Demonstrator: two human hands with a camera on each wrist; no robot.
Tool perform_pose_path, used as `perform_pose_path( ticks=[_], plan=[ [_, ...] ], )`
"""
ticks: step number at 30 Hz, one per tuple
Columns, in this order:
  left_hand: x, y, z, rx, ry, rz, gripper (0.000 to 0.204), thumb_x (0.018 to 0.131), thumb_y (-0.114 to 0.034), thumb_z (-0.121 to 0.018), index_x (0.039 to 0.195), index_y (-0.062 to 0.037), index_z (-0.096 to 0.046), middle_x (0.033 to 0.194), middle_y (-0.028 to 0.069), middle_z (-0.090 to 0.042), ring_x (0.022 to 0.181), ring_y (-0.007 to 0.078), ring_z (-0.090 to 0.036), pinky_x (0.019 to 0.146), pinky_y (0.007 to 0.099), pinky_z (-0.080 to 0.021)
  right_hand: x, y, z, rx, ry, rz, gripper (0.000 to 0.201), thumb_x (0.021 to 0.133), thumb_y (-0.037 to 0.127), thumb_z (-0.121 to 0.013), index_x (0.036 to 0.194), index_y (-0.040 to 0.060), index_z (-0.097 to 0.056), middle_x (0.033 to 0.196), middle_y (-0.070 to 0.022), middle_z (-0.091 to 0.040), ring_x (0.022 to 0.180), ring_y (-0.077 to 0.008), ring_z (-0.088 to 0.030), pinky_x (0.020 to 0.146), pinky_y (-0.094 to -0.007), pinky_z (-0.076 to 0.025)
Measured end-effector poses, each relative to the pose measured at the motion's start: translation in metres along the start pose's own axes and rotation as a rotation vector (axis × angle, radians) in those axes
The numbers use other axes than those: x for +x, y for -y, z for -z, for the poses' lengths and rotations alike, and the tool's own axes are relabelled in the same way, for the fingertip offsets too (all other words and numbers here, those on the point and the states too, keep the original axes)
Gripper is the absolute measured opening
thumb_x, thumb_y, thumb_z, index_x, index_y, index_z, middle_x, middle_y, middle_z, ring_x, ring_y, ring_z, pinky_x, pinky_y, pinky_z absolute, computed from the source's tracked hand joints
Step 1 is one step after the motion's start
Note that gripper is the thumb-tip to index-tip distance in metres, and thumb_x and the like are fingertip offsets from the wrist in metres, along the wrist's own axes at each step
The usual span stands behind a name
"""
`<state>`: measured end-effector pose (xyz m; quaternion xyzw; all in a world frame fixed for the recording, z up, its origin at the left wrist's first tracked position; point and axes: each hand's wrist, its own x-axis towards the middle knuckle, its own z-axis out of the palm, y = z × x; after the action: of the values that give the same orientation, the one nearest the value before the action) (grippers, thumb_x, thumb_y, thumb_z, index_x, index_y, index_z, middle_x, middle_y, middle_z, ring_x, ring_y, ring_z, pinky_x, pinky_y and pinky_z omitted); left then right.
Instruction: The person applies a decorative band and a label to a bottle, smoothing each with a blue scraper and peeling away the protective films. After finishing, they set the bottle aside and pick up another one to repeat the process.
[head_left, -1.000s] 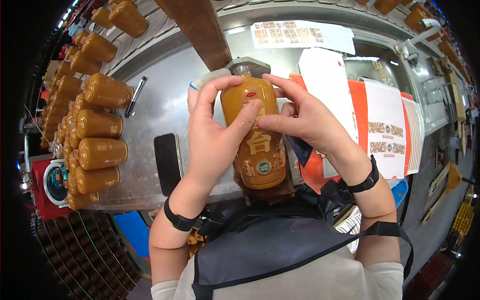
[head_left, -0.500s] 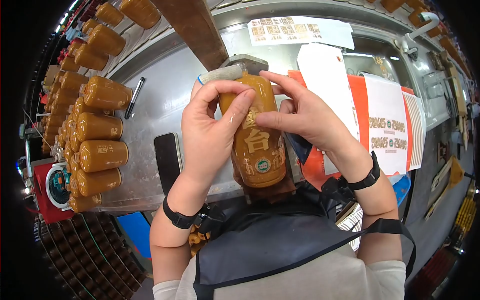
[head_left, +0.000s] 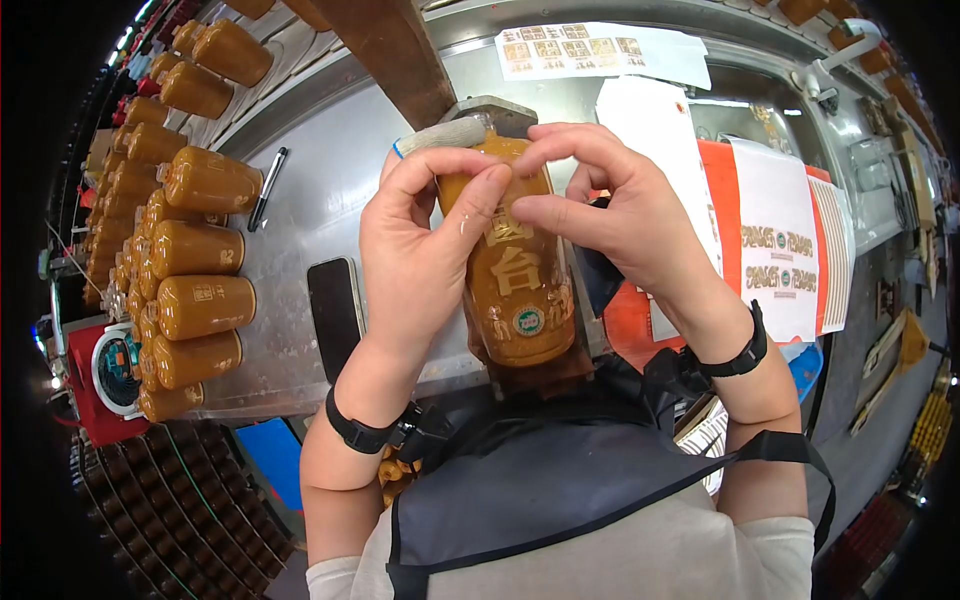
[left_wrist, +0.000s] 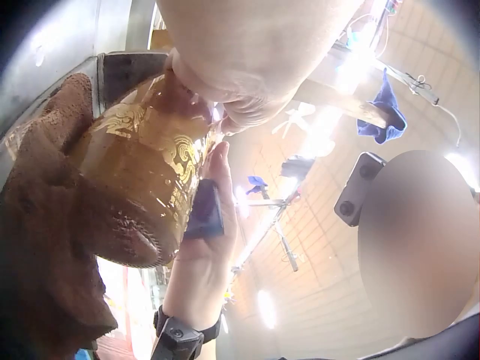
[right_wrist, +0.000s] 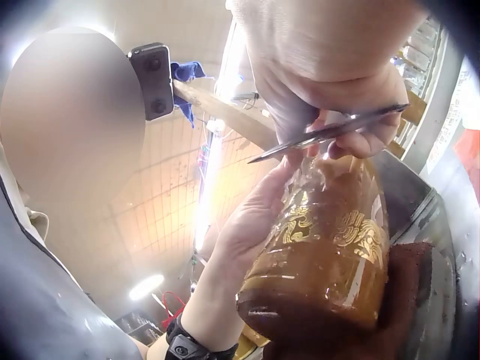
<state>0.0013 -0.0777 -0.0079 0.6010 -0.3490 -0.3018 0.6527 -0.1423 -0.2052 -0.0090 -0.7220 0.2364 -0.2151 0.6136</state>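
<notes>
An amber-brown bottle point(head_left: 525, 330) with gold characters and a green round emblem lies on a reddish-brown support point(left_wrist: 45, 202), its neck pointing away from me. My left hand point(head_left: 415, 255) curls about its upper left side, thumb and index tips meeting at the shoulder. A grey knitted sleeve point(head_left: 440, 138) with a blue hem covers one left finger along the neck. From the other side, my right hand point(head_left: 635, 220) brings its index fingertip close to the left fingertips, thumb beside the gold lettering. Its other fingers grip a thin, dark, flat blade-like piece point(right_wrist: 330, 135). The bottle's shoulder is partly hidden behind the fingers.
Several similar bottles point(head_left: 205, 250) stand at left, near a black pen point(head_left: 268, 190) and a phone point(head_left: 336, 318). Printed decal sheets point(head_left: 778, 245) lie on orange sheets at right, another sheet point(head_left: 600, 55) behind. A brown beam point(head_left: 395, 60) rises beyond the bottle.
My left thumb has moved up the bottle's front to meet the index finger over the small red mark. The right index finger has bent in towards them, and the thumb stays at the lettering.
</notes>
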Motion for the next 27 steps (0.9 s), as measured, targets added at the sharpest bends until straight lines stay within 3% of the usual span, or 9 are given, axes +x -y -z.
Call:
perform_pose_path(
  ticks=[2,8,14,21,24,27],
  plan=[
    [0.0002,0.0001,0.0001,0.0,0.006,-0.04,0.013,0.09,-0.007,-0.074,0.101,-0.0014,-0.069,0.104,0.005,-0.062,0.1,0.012,-0.06,0.09,0.026,-0.046,0.0034,-0.0041,-0.0016,-0.066,0.006,0.143,0.024,0.08,0.022,-0.082,0.1,0.0112,-0.074,0.117,-0.0105,-0.061,0.063,-0.0061,-0.051,0.067,-0.0224,-0.048],
    [0.0006,-0.0001,-0.0011,0.005,-0.009,-0.046,0.013,0.09,-0.008,-0.074,0.1,-0.0012,-0.069,0.104,0.0049,-0.062,0.099,0.0119,-0.06,0.09,0.0261,-0.046,0.0066,-0.0002,-0.0017,-0.071,0.025,0.075,0.015,0.082,0.021,-0.08,0.09,0.0097,-0.074,0.121,-0.0129,-0.061,0.08,-0.0082,-0.056,0.072,-0.0239,-0.048],
    [0.0008,0.0003,-0.0006,-0.005,-0.004,0.001,0.012,0.09,-0.009,-0.075,0.099,-0.0014,-0.07,0.105,0.0052,-0.06,0.098,0.0122,-0.06,0.09,0.0264,-0.046,0.0072,-0.0024,-0.0027,-0.099,0.022,0.165,0.014,0.084,0.022,-0.078,0.09,0.0101,-0.073,0.121,-0.0118,-0.061,0.079,-0.008,-0.055,0.07,-0.0231,-0.047],
    [0.002,0.003,-0.0028,-0.002,-0.029,-0.003,0.012,0.09,-0.008,-0.075,0.098,-0.0015,-0.07,0.105,0.0055,-0.06,0.098,0.0119,-0.06,0.089,0.0263,-0.046,0.0047,-0.002,-0.0048,-0.076,0.009,0.109,0.015,0.085,0.023,-0.077,0.09,0.0103,-0.071,0.119,-0.0108,-0.06,0.074,-0.0066,-0.053,0.069,-0.0217,-0.047],
    [0.0033,0.0074,-0.0019,0.059,-0.021,-0.061,0.011,0.093,-0.009,-0.072,0.1,-0.0014,-0.069,0.105,0.005,-0.06,0.098,0.0116,-0.06,0.088,0.0254,-0.047,0.0044,-0.0034,-0.0055,-0.066,0.014,0.125,0.014,0.084,0.021,-0.078,0.091,0.0103,-0.071,0.12,-0.0107,-0.06,0.068,-0.0052,-0.052,0.068,-0.0206,-0.047],
    [0.0033,0.0057,-0.0034,-0.068,-0.053,-0.045,0.014,0.097,-0.009,-0.066,0.108,-0.0006,-0.066,0.107,0.0052,-0.06,0.1,0.011,-0.06,0.088,0.025,-0.047,0.0033,-0.003,-0.0072,-0.075,-0.009,0.142,0.015,0.083,0.019,-0.078,0.092,0.01,-0.071,0.12,-0.0106,-0.059,0.065,-0.0045,-0.05,0.068,-0.0201,-0.047]
  ],
)
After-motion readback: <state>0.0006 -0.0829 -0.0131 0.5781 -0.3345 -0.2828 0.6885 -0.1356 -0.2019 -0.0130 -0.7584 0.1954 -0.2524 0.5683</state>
